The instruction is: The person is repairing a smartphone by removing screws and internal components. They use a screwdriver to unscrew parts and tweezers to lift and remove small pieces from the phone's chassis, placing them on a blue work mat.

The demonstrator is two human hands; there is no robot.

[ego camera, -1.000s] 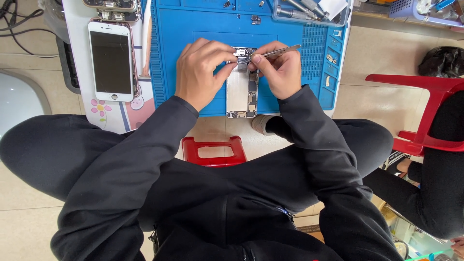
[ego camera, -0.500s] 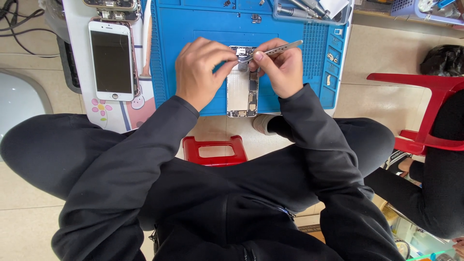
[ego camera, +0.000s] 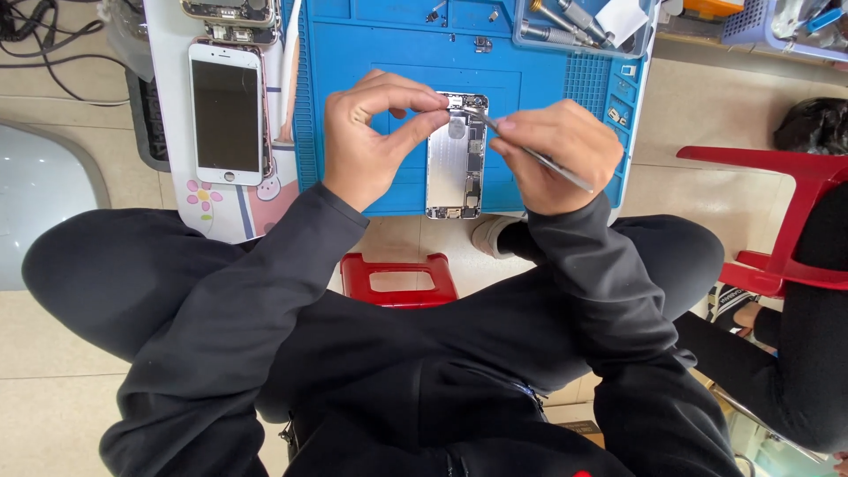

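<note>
The tabletop lies under my fingers, and on it the blue work mat spreads past them on every side. To the left of my left fingers rests a white phone screen, face up, with another opened phone body beyond it. Past my right fingers, at the far corner of the mat, a clear tray holds screwdrivers and a white slip. Below my wrists a red stool stands, and a red chair sits well off to the right, where another person's dark sleeve shows.

The opened phone lies flat on the mat between my two hands. My left hand pinches thumb to forefinger right at its top edge; whatever is between them is too small to tell. My right hand is clenched around thin metal tweezers, the tip touching the phone's upper part just beside my left fingertips.

I judge this is the picking of a tiny part near the top of the board. The next move needs a steady tip and light grip. My own fingers crowd the spot and hide it.
</note>
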